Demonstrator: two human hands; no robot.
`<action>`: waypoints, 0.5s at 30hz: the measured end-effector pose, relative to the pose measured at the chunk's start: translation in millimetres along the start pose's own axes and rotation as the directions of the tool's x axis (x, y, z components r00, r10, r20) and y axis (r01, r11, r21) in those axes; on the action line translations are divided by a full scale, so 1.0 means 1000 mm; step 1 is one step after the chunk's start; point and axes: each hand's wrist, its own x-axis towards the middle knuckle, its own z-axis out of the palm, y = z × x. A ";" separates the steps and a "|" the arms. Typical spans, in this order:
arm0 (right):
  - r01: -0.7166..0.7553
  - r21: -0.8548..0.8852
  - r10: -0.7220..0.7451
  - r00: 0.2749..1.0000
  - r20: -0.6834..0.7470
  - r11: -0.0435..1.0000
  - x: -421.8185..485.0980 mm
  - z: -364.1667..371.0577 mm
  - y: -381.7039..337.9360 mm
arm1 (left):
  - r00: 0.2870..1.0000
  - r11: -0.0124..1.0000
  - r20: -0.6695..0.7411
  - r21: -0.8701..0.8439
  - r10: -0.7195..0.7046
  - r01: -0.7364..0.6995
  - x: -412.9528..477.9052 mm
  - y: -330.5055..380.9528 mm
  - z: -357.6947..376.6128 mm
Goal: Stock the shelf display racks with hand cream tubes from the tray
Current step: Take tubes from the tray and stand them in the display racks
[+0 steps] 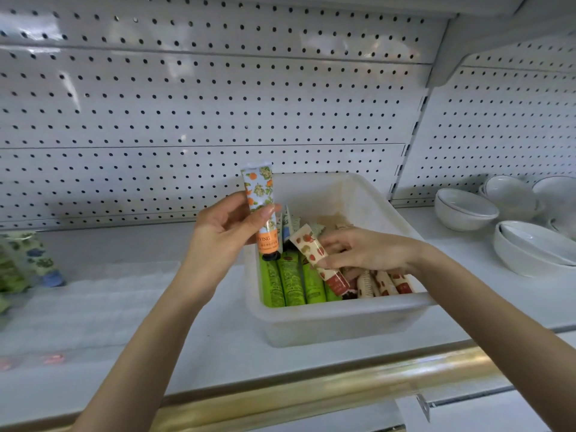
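Note:
A white plastic tray stands on the shelf and holds several hand cream tubes: green ones at its left, red-patterned ones at its right. My left hand grips an orange-flower tube upright, cap down, just above the tray's left rim. My right hand reaches into the tray and pinches a strawberry-pattern tube, tilted with its crimped end up. A clear display rack lies on the shelf left of the tray, with blue-and-green flowered tubes at its far left.
White bowls stand stacked on the shelf to the right of the tray. A white pegboard forms the back wall. A brass-coloured rail runs along the shelf's front edge.

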 end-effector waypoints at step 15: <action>0.345 0.458 -0.308 0.938 -0.157 0.819 0.003 0.009 -0.049 | 0.991 0.998 -0.115 -0.019 -0.067 0.065 -0.016 0.007 -0.014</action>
